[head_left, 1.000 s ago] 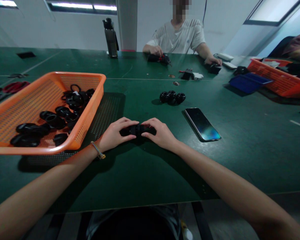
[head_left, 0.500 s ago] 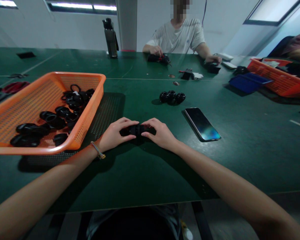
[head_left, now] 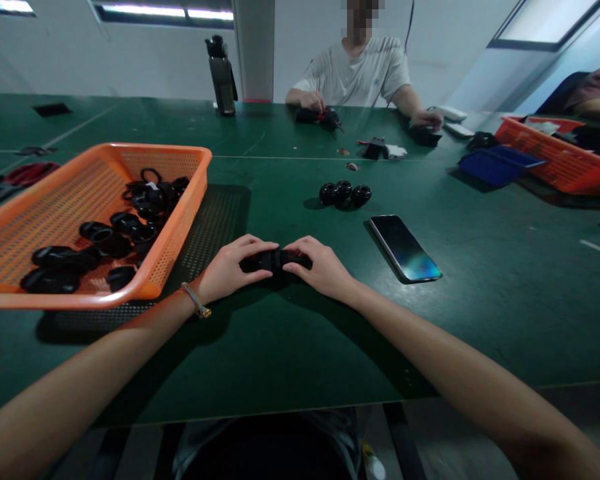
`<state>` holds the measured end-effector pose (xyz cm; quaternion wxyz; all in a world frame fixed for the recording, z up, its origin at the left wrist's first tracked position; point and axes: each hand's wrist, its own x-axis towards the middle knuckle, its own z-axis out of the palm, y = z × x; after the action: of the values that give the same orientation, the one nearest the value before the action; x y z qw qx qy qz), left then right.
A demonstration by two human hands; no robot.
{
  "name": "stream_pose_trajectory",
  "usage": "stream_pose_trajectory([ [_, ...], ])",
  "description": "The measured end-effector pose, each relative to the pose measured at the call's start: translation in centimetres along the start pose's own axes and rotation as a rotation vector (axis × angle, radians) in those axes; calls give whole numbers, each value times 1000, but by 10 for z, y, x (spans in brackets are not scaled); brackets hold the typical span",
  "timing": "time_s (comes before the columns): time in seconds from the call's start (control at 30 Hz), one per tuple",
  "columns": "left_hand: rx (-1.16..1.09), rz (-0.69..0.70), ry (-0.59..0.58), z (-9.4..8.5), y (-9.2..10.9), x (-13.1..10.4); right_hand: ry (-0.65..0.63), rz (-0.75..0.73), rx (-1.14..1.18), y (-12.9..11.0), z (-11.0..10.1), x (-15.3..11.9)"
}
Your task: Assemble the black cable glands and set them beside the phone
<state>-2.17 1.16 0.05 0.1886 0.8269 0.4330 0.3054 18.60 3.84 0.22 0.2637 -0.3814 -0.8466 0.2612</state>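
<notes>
Between my two hands, low over the green table, is a black part. My left hand grips its left side between thumb and fingers. The right side is pinched by my right hand, with a hint of red near those fingertips. Fine details of the part are too dark to make out. Beyond my hands sits a small cluster of black round fittings. To the right of my right hand lies a phone.
An orange basket with several black fittings stands at left. Farther back are a dark bottle, a person handling black parts, a blue tray and a red-orange basket at right.
</notes>
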Motion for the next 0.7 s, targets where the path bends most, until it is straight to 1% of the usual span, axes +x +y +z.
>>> stream_pose_trajectory([
  [0.13,-1,12,4,0,-1,0,3,-2,-9,0,1,0],
  [0.33,12,-19,-3,1,-1,0,1,-4,-17,0,0,1],
  [0.7,14,5,2,1,-1,0,-11,21,-19,-2,-1,1],
])
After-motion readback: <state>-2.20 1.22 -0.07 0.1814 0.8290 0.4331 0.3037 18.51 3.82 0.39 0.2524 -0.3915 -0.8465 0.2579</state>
